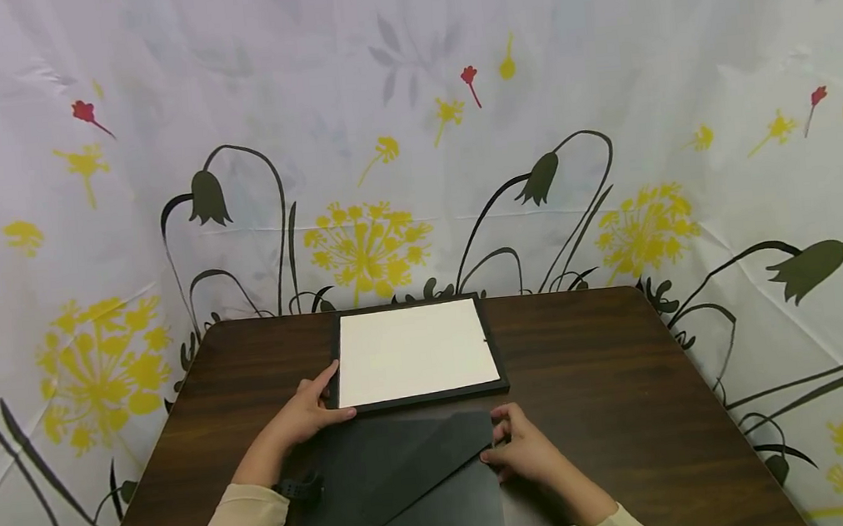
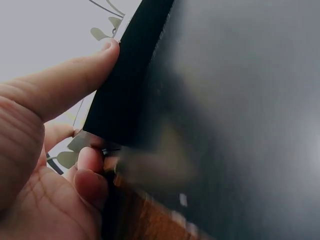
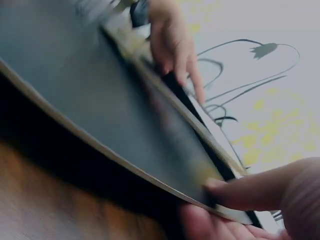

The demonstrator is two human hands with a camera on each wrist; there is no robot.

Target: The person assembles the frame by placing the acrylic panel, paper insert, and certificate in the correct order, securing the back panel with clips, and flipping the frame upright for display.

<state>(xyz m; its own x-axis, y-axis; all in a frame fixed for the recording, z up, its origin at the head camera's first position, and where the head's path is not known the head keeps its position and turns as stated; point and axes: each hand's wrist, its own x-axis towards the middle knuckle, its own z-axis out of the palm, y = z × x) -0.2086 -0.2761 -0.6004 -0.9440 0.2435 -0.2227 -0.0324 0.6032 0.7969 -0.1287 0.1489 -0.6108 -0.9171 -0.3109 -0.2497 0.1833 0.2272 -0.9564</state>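
Observation:
A black picture frame [image 1: 433, 396] with a white sheet [image 1: 417, 351] inside lies towards the back of the table. My left hand [image 1: 299, 416] grips its near left corner, the thumb at the near edge. In the left wrist view that thumb [image 2: 75, 82] lies along the frame's black border. Between my arms is a dark backing board [image 1: 415, 447] with a narrow diagonal strip across it, raised and tilted in the right wrist view. My right hand [image 1: 524, 450] pinches its far right edge, thumb [image 3: 250, 190] on the face, fingers beneath.
The dark wooden table [image 1: 596, 365] extends to both sides of the frame. Behind it hangs a white curtain [image 1: 410, 130] printed with flowers. Black straps [image 1: 300, 487] circle both wrists.

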